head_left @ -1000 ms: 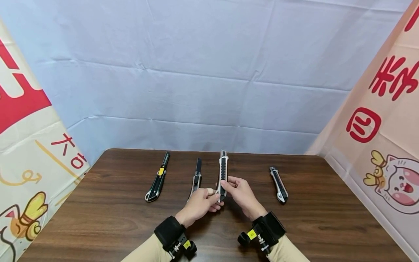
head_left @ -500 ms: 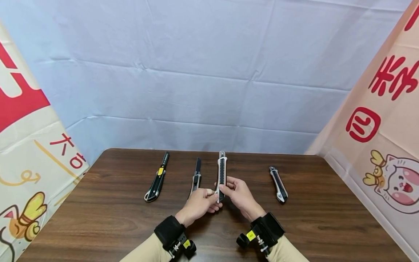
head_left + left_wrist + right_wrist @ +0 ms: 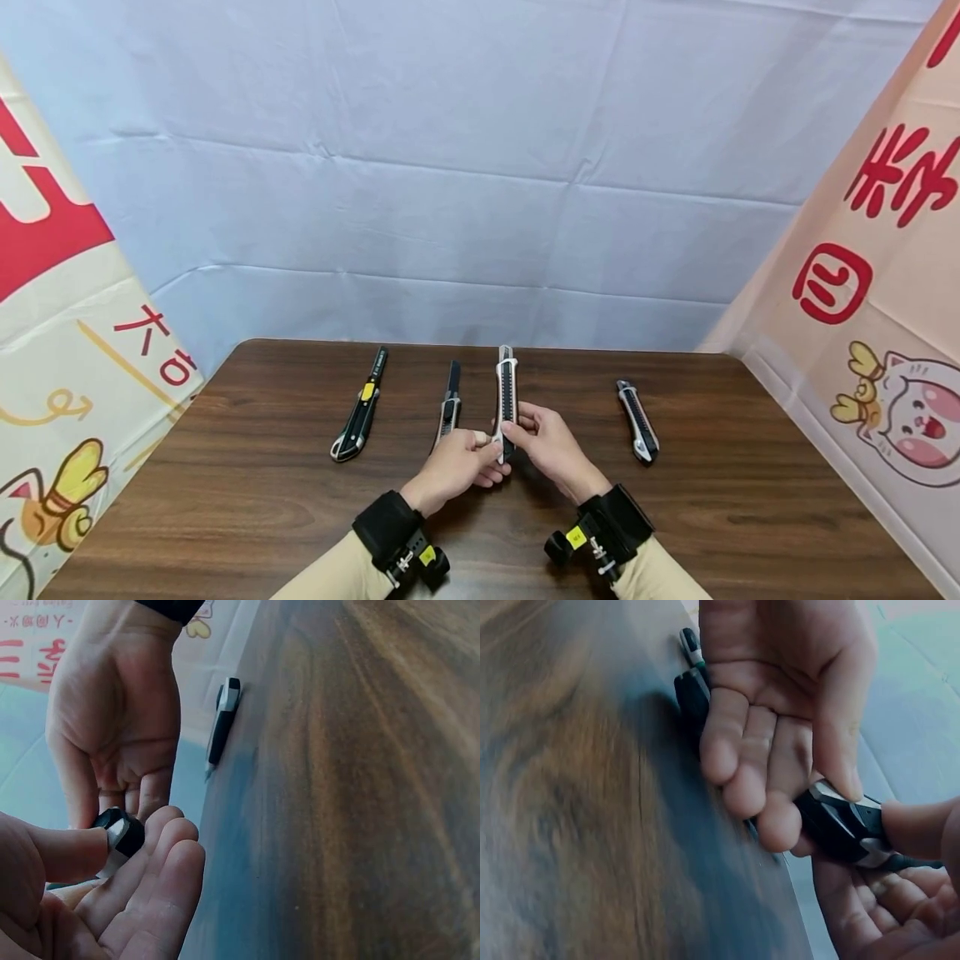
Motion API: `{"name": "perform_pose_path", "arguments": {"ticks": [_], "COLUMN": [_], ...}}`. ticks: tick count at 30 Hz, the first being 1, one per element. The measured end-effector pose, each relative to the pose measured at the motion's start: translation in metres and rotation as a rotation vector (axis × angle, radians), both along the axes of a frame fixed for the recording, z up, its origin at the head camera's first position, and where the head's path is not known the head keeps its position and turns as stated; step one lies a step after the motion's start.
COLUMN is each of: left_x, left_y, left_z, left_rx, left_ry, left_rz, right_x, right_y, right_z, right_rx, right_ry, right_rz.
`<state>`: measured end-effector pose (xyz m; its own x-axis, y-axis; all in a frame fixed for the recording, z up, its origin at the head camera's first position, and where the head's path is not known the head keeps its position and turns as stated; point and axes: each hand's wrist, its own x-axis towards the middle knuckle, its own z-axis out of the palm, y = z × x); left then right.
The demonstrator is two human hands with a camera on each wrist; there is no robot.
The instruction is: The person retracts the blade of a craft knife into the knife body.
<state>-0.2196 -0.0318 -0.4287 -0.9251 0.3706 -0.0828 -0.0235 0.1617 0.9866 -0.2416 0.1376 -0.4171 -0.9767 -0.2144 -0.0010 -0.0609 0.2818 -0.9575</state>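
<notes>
In the head view a black and silver utility knife (image 3: 507,387) stands between both hands, its silver nose pointing away from the body. My left hand (image 3: 453,467) pinches its near end between thumb and fingers. On the lower part of its body my right hand (image 3: 553,446) presses a thumb, with fingers curled behind. The left wrist view shows the butt of this utility knife (image 3: 124,836) under the left thumb, the other fingers stretched beneath. In the right wrist view both thumbs touch the utility knife (image 3: 840,825). Whether a blade sticks out is too small to tell.
On the brown wooden table (image 3: 225,500) a black utility knife with a yellow slider (image 3: 360,417) lies at left. A silver-and-black one (image 3: 448,412) lies beside the left hand, partly covered by it. Another utility knife (image 3: 638,423) lies at right. Cloth (image 3: 480,167) hangs behind.
The held utility knife has shifted slightly left. My right thumb has slid a little down its body toward the near end. The knives on the table lie as before.
</notes>
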Motion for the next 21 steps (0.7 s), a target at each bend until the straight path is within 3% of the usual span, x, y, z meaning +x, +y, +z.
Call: {"name": "perform_pose_path", "arguments": {"ticks": [4, 11, 21], "left_x": [0.001, 0.002, -0.001], "left_y": [0.002, 0.007, 0.008], "left_z": [0.001, -0.001, 0.001], "left_rx": [0.003, 0.007, -0.042], "left_ry": [-0.017, -0.033, -0.004], "left_rz": [-0.020, -0.050, -0.087], "right_x": [0.000, 0.002, 0.001], "right_y": [0.003, 0.013, 0.025], "right_z": [-0.001, -0.002, -0.003], "right_rx": [0.020, -0.022, 0.000], "right_ry": [-0.006, -0.049, -0.064], "right_rz": [-0.021, 0.033, -0.001]}}
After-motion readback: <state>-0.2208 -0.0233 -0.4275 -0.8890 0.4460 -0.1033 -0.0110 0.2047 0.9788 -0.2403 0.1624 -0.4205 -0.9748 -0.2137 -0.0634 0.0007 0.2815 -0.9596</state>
